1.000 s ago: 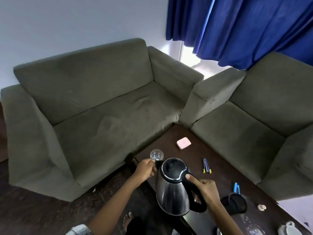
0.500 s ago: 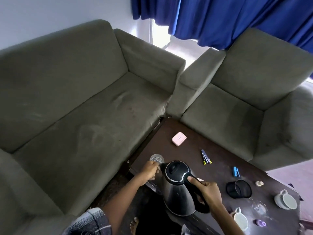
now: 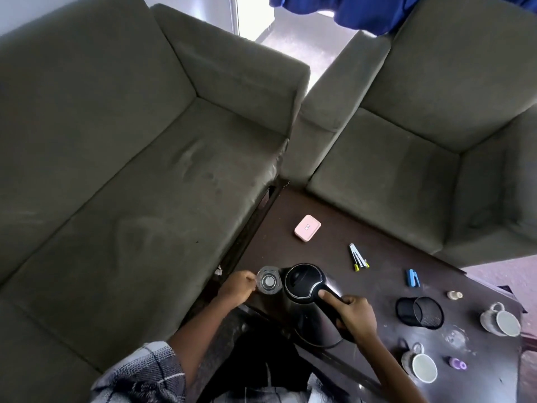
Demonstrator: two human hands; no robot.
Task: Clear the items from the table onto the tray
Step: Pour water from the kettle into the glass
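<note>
1. The left hand (image 3: pixel 236 287) is held at the near left edge of the counter (image 3: pixel 290 216), its fingertips pinching the rim of a clear glass (image 3: pixel 269 283). No liquid can be made out in the glass. It sits just beside the drop to the floor, so a slip of so light a pinch could send it over.
2. The kettle (image 3: pixel 303 282) is gripped by the right hand (image 3: pixel 353 315), fingers curled round the black handle and one digit laid on the lid. The lid is shut, so the contents are hidden. If water is inside, its weight could swing the spout into the glass just beside it. Whether the base rests on the counter cannot be told.
3. A pink case (image 3: pixel 307 230) and some pens (image 3: pixel 359 257) lie flat further off; the pens could be rolled by a passing forearm.
4. A black mesh holder (image 3: pixel 421 312) lies on its side, apparently empty, and could be set rolling if brushed.
5. Two cups, one near (image 3: pixel 420 363) and one at the right edge (image 3: pixel 501 319), show pale insides with no drink visible.
6. No tray is in view, so both loads may have to be carried to a place not shown.
</note>
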